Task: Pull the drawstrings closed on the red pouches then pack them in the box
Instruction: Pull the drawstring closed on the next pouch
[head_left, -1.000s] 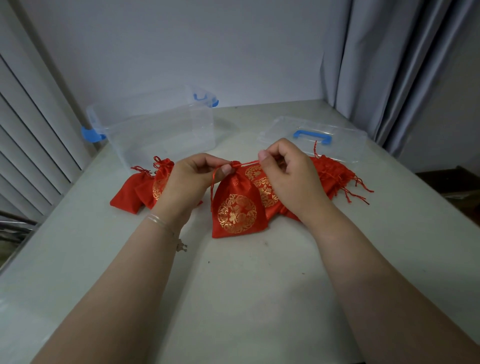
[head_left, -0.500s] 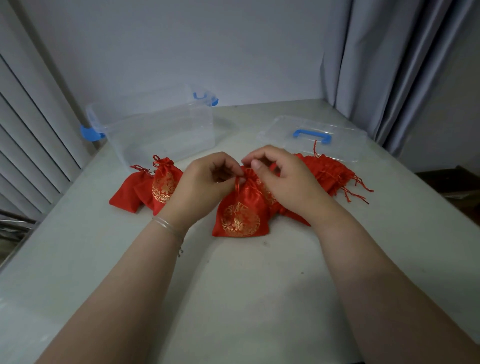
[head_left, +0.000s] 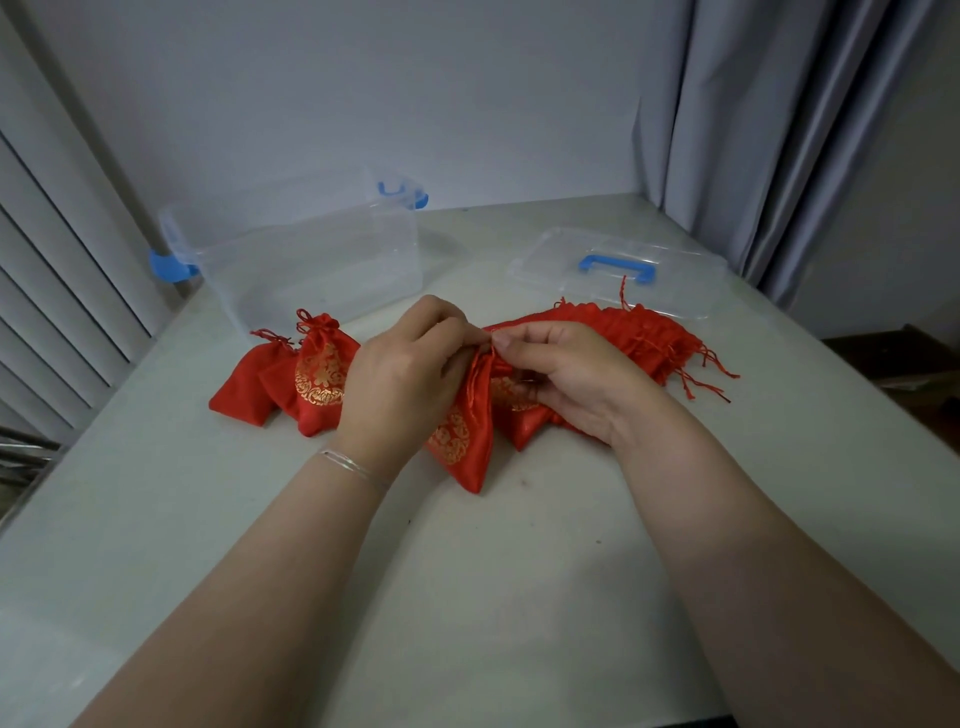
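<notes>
So the pale grey counter (head_left: 467, 597) carries everything here. Biggest thing on it is the clear plastic box with blue latches (head_left: 311, 270), sitting open at the back left with nothing in it yet, and its clear lid with a blue handle (head_left: 618, 270) lies flat at the back right. In front of the lid there's a heap of flat red satin pouches with loose strings (head_left: 649, 338). Over on the left, two red pouches already cinched shut (head_left: 306, 379) lie near the box.

The red satin pouch with a gold print (head_left: 465, 441) being worked on lies mid-counter between the hands. Left hand (head_left: 405, 379) and right hand (head_left: 566, 379) both pinch at its gathered neck, fingers curled tight on the thin red drawstrings (head_left: 491, 358).

My guess: these are feather-light, floppy and a bit slick, so grab the cords close to the neck, or the fabric just slides around.
</notes>
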